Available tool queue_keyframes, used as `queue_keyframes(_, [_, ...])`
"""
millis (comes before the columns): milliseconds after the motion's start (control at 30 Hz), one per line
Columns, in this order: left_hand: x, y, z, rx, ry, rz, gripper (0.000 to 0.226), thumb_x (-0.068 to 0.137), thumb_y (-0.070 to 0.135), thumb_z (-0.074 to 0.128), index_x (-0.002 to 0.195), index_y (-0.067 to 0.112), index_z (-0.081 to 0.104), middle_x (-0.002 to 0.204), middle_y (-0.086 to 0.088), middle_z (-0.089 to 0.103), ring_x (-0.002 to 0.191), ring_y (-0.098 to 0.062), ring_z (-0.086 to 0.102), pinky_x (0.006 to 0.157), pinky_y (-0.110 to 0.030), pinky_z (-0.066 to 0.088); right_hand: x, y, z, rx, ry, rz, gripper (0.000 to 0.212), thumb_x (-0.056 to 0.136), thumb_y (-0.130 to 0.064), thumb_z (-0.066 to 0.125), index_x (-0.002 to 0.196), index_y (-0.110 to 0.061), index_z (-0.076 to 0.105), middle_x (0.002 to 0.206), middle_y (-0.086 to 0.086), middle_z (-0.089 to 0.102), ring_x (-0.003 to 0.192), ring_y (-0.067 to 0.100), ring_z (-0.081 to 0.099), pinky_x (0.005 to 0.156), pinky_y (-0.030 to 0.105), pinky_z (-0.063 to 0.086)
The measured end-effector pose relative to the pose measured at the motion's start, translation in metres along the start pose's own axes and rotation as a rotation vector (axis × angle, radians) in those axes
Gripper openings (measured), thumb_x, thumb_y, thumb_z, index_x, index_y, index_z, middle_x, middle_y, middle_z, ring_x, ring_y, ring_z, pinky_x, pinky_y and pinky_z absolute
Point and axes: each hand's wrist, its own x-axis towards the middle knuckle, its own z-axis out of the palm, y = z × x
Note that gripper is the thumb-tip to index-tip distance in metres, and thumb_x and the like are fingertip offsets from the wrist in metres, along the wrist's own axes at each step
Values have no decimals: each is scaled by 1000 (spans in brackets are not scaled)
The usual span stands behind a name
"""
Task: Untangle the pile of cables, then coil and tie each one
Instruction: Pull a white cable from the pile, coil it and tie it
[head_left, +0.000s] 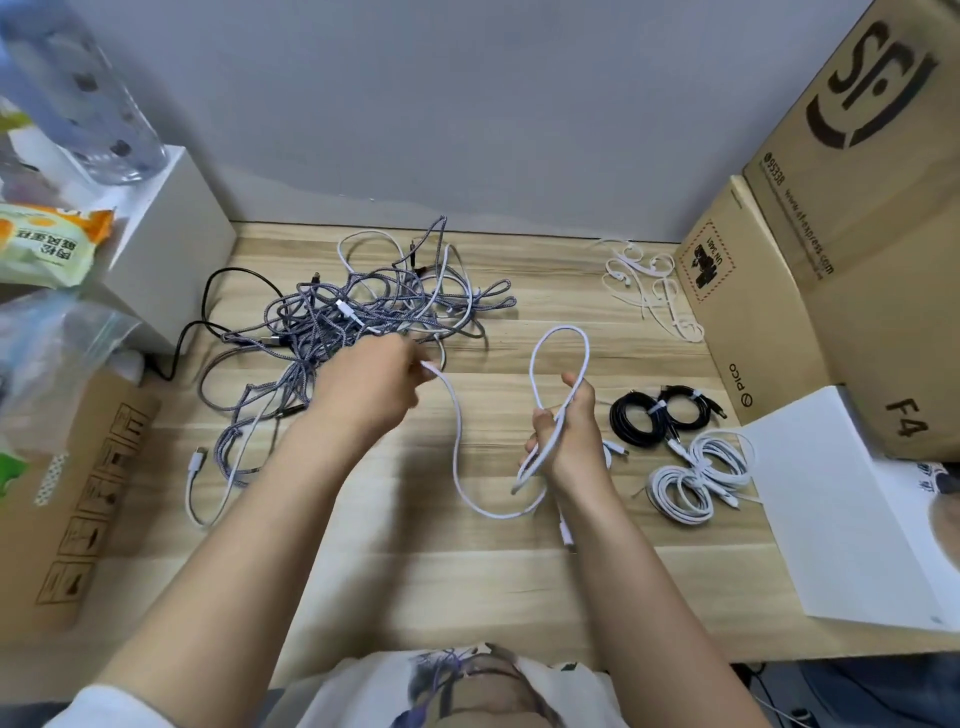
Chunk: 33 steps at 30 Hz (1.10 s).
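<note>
1. We see the right hand (563, 431) gripping a loop of white cable (457, 441).
2. The left hand (369, 384) pinches that cable beside the tangled pile (353, 312).
3. Coiled black cables (660, 413) and white coils (698, 475) lie on the table (467, 571).

Light wood-grain bench (467, 582) carries tangled cable pile (363, 306) at back-left, loose white ties (644, 286) back-right, two tied black coils (657, 413) and tied white coils (698, 478) at right, w/ cardboard boxes (810, 291) alongside.
</note>
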Motion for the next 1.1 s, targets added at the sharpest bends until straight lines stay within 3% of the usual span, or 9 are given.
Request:
queue_keyframes(67, [-6,6,-7,245,-84,-115,9,92,29,56,93,22,61,76,-1,69,90,-23,64,72,-30,44,3,7,-4,-238,60,-34,51,89,0,36,133,-26,32,97,13,53,82,33,61,75,41,53])
queue_keyframes(133, [-6,8,-7,428,-236,-187,31,94,41,51,74,16,49,61,5,64,78,-16,62,71,-26,39,6,14,-7,-411,85,-43,59,86,4,33,139,-21,24,117,13,52,98,37,58,85,47,49])
queue_keyframes(300, [-3,8,-4,512,-504,-108,38,87,56,55,78,19,61,51,11,56,60,-11,52,70,-27,36,8,25,5,49,-127,294,39,94,4,27,121,-22,38,102,10,45,62,16,52,46,30,54])
queue_keyframes(467, [1,-2,7,-168,-721,-71,36,94,40,52,84,12,73,32,2,40,39,-15,35,48,-21,36,14,53,6,154,-86,409,25,94,9,30,92,-6,50,73,7,46,57,15,48,42,19,48])
queue_keyframes(600, [-2,-12,15,-613,-854,-63,44,80,51,51,95,16,74,34,5,25,34,-7,25,50,-19,42,23,68,-5,79,29,416,29,93,4,35,76,-13,52,75,9,50,55,18,51,58,36,55])
queue_keyframes(700, [-3,-12,17,-676,-853,-75,48,77,53,50,107,21,70,35,5,26,33,-5,27,48,-18,44,28,71,-12,-143,75,348,24,84,0,40,80,-20,55,84,11,58,66,30,62,80,51,54])
queue_keyframes(833, [-3,-3,17,-434,-716,-80,37,93,42,50,109,15,70,43,5,32,39,-10,29,46,-17,30,22,66,-11,-438,59,218,32,84,-5,48,115,-9,56,120,16,52,113,35,52,94,39,45])
queue_keyframes(967, [2,-2,18,-42,-534,2,31,91,47,52,98,27,74,85,-1,63,83,-17,57,83,-27,42,17,58,-6,-532,-126,106,64,81,-3,52,142,-11,33,136,16,38,128,32,38,104,36,36])
queue_keyframes(1100, [1,0,18,-179,-464,92,26,96,27,52,93,13,74,61,3,53,53,-10,45,53,-19,36,5,28,-3,-461,-294,-17,85,79,10,46,150,-20,12,155,4,1,143,18,13,113,20,17])
